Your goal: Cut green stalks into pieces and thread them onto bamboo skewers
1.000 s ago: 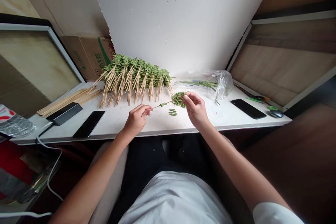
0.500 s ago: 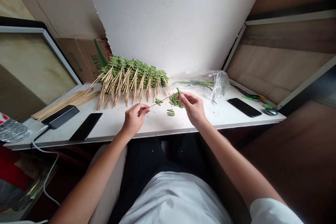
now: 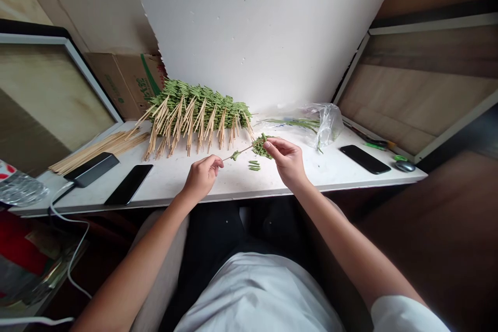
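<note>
My left hand (image 3: 203,175) pinches the near end of a thin wooden skewer (image 3: 246,149), which points up and to the right. Pieces of cut green bean (image 3: 235,155) are threaded on it, a short way from my fingers. My right hand (image 3: 287,160) is closed, thumb against fingers, on a short green bean piece (image 3: 264,137) near the skewer's far tip. Whether the tip touches that piece I cannot tell. Beneath and behind lies a small heap of bean pieces (image 3: 260,146). Several cut pieces (image 3: 254,166) lie in a group in front of it.
Filled skewers (image 3: 202,106) are stacked at the back left; bare skewers (image 3: 101,151) lie further left. A black phone (image 3: 129,184) and dark box (image 3: 95,169) sit nearby. To the right are a plastic bag (image 3: 329,123) with long beans, another phone (image 3: 364,159) and a mouse (image 3: 404,166).
The threaded pieces on the skewer have turned and look bunched differently. Both hands keep nearly the same place and grip. The whole view has shifted slightly.
</note>
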Tool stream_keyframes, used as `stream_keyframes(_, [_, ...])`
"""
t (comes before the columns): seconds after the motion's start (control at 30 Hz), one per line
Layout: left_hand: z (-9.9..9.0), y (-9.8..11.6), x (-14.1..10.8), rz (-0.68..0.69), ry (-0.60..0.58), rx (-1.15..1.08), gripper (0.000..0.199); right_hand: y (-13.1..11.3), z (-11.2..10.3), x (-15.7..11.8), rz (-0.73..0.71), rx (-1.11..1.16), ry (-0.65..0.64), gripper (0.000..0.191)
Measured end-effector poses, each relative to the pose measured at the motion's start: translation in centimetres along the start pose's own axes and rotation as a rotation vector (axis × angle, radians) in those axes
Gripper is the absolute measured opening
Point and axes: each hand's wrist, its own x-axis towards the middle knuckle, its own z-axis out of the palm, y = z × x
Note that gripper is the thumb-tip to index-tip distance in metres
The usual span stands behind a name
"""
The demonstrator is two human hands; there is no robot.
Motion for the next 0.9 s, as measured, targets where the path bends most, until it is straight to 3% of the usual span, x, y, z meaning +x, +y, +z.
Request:
stream_keyframes(0.23, [-0.2, 0.2, 0.2, -0.060, 0.125, -0.004, 0.019, -0.3, 0.2, -0.2, 0.019, -0.047, -0.004, 0.035])
stream_keyframes(0.47, [-0.1, 0.5, 0.0, -0.114, 0.155, -0.004, 0.018, 0.8, 0.4, -0.4, 0.096, -0.043, 0.037, 0.039])
stream_keyframes(0.77, [-0.5, 0.0, 0.3, -0.109, -0.040, -0.015, 0.035, 0.3, 0.6, -0.8, 0.092, -0.005, -0.002, 0.030])
stream_keyframes(0.9, [-0.4, -0.2, 0.3, -0.132, -0.065, -0.020, 0.037, -0.2, 1.0, -1.0, 0.093, 0.003, 0.005, 0.029])
